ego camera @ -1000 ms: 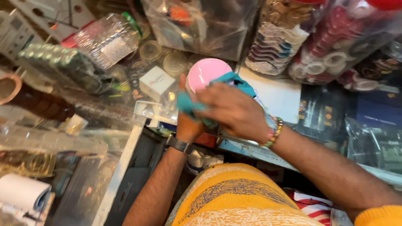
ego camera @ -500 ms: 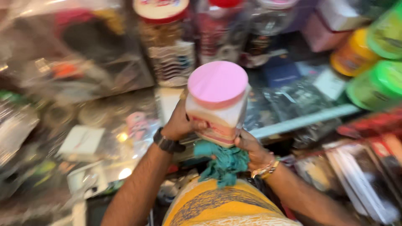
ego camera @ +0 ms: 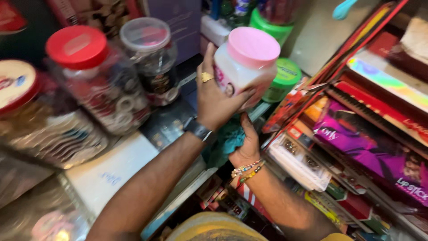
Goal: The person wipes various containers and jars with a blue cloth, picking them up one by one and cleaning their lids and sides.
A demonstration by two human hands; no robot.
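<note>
Left hand (ego camera: 218, 100) gripping pink-lidded jar (ego camera: 244, 71), right hand (ego camera: 245, 145) clutching teal cloth (ego camera: 229, 138)

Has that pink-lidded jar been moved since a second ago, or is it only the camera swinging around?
Yes. The pink-lidded jar, held by the left hand, was over the glass counter beside a small white box; now it is raised next to the green-lidded tub.
</note>
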